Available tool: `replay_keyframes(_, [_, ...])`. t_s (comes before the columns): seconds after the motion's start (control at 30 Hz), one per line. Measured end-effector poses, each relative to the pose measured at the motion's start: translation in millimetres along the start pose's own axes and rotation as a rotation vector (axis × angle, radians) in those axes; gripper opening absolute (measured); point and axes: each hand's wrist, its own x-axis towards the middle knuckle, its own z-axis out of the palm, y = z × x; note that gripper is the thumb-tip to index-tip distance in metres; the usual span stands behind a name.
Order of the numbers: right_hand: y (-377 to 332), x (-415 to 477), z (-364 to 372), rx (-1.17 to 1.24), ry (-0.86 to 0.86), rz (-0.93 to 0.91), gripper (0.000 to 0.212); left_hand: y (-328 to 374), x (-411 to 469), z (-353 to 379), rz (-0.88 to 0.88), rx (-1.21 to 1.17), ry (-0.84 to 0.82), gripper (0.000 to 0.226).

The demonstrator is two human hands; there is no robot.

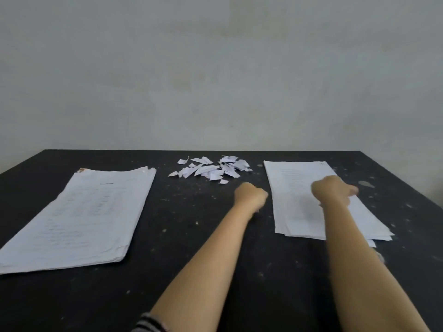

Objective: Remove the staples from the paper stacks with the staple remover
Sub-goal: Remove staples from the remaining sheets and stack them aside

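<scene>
Care at the stapled corner matters most in this step, as I judge it: one hand should press the sheets flat just beside the staple while the other works the remover under it and lifts straight, so no corner tears. The torn paper scraps (208, 170) at the far middle of the table (191, 236) hint at what rough pulling may cost. The right hand (333, 191) lies over the right paper stack (294, 188), blurred, fingers seemingly bent. The left hand (250, 196) sits knuckles-up near that stack's left edge, curled like a fist. Whether either grips anything cannot be told — the staple remover is not visible. The left paper stack (79, 216) lies well apart, untouched.
</scene>
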Motion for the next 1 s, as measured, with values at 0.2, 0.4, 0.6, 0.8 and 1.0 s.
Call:
replay_keyframes(0.2, [40,32,-25,-0.144,-0.114,0.159,0.041,18,6,63,-0.092,0.201,0.023,0.043])
replay_keyframes(0.4, [45,29,-35,0.032,-0.234,0.195,0.056,31,10,70,-0.134,0.165,-0.008,0.034])
replay_keyframes(0.6, [55,30,-42,0.286,-0.23,0.185,0.031,22,12,33,0.096,-0.07,0.013,0.038])
replay_keyframes(0.8, [24,6,-58,0.642,-0.513,-0.008,0.028,2,-1,-47,0.207,-0.443,-0.066,0.049])
replay_keyframes(1.0, [-34,-43,-48,0.68,-0.323,-0.353,0.007,-2,-17,-99,0.353,-0.284,0.151,0.073])
